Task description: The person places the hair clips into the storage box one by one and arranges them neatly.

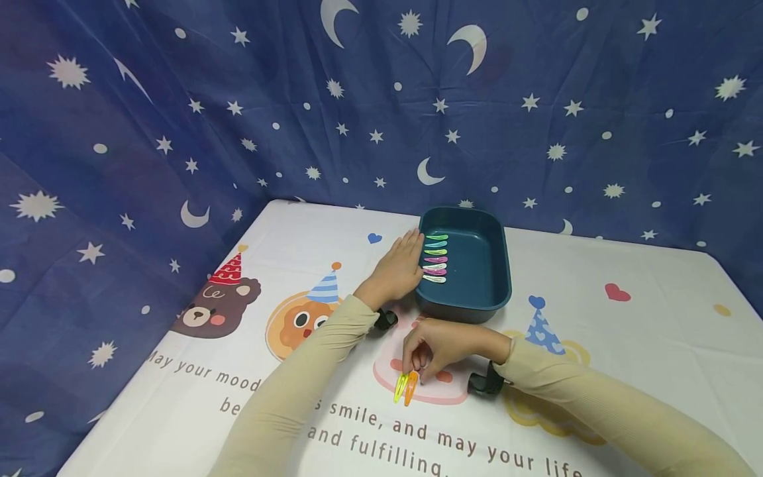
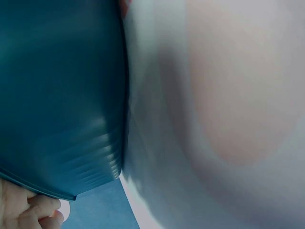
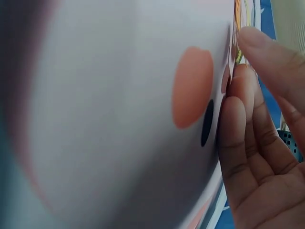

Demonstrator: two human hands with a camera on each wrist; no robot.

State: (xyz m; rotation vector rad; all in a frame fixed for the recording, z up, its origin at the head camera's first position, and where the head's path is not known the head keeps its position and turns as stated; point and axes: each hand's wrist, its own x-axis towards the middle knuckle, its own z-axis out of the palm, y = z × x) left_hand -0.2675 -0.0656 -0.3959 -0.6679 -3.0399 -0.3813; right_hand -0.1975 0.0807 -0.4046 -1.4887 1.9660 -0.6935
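Note:
A dark teal plastic box (image 1: 477, 301) stands on the printed tablecloth. My left hand (image 1: 401, 262) rests along its left rim with the fingers extended; in the left wrist view, the fingertips (image 2: 38, 212) touch the rim. A row of several hair clips (image 1: 435, 260), green, blue, pink and white, lies along the box's left side. In front of the box, my right hand (image 1: 438, 346) pinches the upper end of an orange hair clip (image 1: 410, 392) at the cloth. Beside that lies a yellow hair clip (image 1: 399, 389), against the index finger. The exact finger contact is partly hidden.
The white tablecloth (image 1: 656, 318) carries printed animals, hearts and lettering. A blue curtain (image 1: 381, 119) with moons and stars hangs behind the table and on its left. Dark bands with cameras (image 1: 487, 381) sit on the wrists, close to the cloth.

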